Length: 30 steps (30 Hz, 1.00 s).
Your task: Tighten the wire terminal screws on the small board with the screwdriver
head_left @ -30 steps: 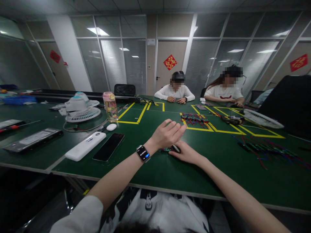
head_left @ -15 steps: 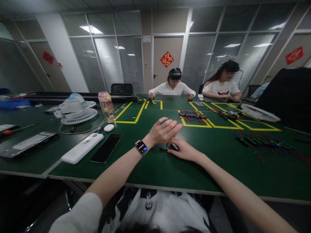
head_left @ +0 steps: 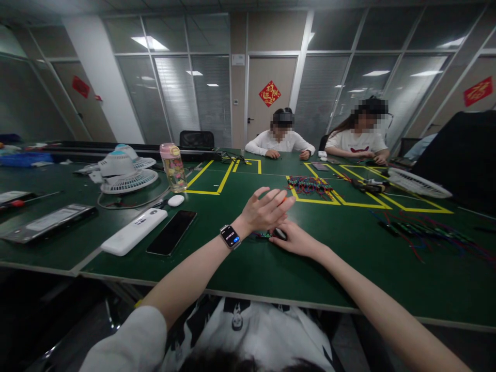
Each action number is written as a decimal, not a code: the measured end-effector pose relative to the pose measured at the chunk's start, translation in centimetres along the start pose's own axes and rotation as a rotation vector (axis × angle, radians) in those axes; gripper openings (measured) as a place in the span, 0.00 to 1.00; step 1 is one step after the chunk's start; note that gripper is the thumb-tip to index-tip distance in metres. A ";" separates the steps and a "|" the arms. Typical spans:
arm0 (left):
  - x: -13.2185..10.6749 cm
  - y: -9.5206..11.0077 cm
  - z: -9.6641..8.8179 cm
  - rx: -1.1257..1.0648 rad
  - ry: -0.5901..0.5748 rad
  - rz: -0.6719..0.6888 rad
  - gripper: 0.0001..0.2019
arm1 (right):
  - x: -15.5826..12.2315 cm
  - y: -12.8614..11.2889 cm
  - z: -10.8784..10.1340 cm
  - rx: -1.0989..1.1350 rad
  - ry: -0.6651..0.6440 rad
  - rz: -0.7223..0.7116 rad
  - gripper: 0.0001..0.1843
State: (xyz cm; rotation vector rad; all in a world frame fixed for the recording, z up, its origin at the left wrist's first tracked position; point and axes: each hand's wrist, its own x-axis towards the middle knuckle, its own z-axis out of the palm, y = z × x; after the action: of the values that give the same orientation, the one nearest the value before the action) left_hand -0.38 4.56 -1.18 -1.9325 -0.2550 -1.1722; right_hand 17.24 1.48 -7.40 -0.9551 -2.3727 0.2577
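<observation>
My left hand (head_left: 267,207), with a watch (head_left: 230,236) on its wrist, is raised just above my right hand, its fingers curled. A speck of orange-red shows between those fingers; the rest of what they hold is hidden. On the table, my right hand (head_left: 298,240) is closed at a small green circuit board (head_left: 263,235). A dark rounded piece (head_left: 280,234) shows by its thumb and fingers, and I cannot tell whether it is part of the board.
Left of my hands lie a phone (head_left: 171,232), a white power bank (head_left: 134,232) and a white case (head_left: 175,200). A bottle (head_left: 174,170) and white fans (head_left: 127,173) stand beyond. Wired boards (head_left: 312,187) lie inside yellow tape, more boards (head_left: 426,232) at right. Two people sit opposite.
The whole view has shifted slightly. My hands keep nearly the same pose over the board. Across the table, one person's raised hand has come down onto the tabletop.
</observation>
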 end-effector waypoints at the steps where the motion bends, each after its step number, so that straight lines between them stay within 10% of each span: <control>1: 0.1 0.1 -0.1 -0.012 0.007 -0.002 0.17 | 0.0 0.0 0.0 0.005 0.002 0.000 0.03; 30: 0.7 0.4 -0.7 -0.037 0.057 -0.113 0.15 | 0.2 -0.6 -0.6 -0.007 -0.029 0.018 0.02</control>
State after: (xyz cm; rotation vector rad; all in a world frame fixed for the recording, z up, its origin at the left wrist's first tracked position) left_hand -0.21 3.60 -0.73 -1.9348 -0.3172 -1.3118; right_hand 17.09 1.19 -6.63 -0.9826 -2.3935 0.2714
